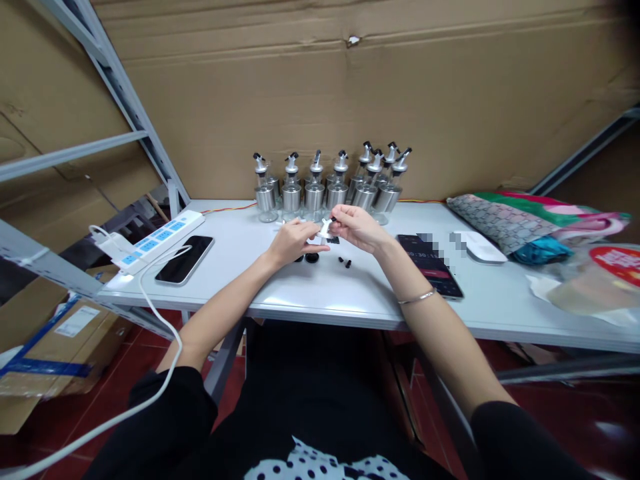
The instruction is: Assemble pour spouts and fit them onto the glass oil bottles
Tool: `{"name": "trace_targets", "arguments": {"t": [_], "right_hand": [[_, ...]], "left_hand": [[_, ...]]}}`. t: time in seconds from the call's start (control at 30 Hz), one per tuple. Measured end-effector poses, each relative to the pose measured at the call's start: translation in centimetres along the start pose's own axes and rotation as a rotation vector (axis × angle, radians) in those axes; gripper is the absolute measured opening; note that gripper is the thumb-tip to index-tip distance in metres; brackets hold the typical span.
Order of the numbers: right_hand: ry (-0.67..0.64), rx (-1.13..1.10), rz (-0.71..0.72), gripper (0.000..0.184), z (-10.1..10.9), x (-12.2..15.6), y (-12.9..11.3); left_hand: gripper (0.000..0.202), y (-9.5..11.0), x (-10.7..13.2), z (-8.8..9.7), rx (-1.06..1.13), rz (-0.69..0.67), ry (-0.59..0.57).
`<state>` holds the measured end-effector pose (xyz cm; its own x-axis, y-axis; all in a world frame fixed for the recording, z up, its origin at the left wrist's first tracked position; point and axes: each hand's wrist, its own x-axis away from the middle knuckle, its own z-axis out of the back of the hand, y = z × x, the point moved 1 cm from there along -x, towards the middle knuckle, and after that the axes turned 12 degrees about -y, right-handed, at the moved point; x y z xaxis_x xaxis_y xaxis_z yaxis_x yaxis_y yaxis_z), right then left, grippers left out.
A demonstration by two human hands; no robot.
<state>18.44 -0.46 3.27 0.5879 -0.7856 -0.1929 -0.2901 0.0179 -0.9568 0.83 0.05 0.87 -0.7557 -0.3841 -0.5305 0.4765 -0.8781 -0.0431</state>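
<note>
Both hands are raised a little above the white worktop (340, 293), between its front edge and the bottles along its back edge. The left hand (299, 239) grips, between thumb and fingers, a small silver-white pourer head with a black tip (325, 228); the right hand (357, 227) pinches this same piece near its black end, with the fingers closed. The exact contact is too small to tell. Just below the hands, nearer to the front edge, lie a round black cap (312, 258) and two tiny black pieces (348, 264). I think these tiny pieces are the easiest to lose: a careless wrist could brush them, and they could roll over the front edge to the floor. The pourer head looks smooth, so it could slip if the two grips pull unevenly. The clear glass bottles with steel sleeves (337, 195) stand close together, some apparently touching; if a hand pushes too far toward the back edge, one could knock its neighbours. At the left end, a white cable (100, 431) hangs over the front edge beside the left arm; if the arm catches it, it could drag the black-screened phone (185, 260).
</note>
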Motion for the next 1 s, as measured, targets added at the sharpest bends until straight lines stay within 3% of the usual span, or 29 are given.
{"name": "trace_targets", "arguments": {"t": [0.17,0.4,0.6,0.73,1.0], "right_hand": [[0.029,0.007,-0.053,0.038,-0.5,0.0,0.0],[-0.029,-0.04,-0.113,0.026,-1.3,0.2,-0.2],[-0.033,-0.036,-0.126,0.025,-1.4,0.1,0.1],[-0.019,-0.032,-0.18,0.034,-1.6,0.1,0.2],[-0.049,-0.076,-0.137,0.031,-1.5,-0.1,0.4]], "left_hand": [[0.049,-0.2,0.0,-0.1,-0.004,-0.004,0.042],[0.051,-0.4,0.1,-0.1,-0.026,-0.008,0.051],[0.051,-0.5,0.1,-0.1,-0.015,0.011,0.037],[0.051,-0.5,0.1,-0.2,0.0,0.01,0.046],[0.05,-0.3,0.1,-0.1,0.013,0.014,0.028]]}}
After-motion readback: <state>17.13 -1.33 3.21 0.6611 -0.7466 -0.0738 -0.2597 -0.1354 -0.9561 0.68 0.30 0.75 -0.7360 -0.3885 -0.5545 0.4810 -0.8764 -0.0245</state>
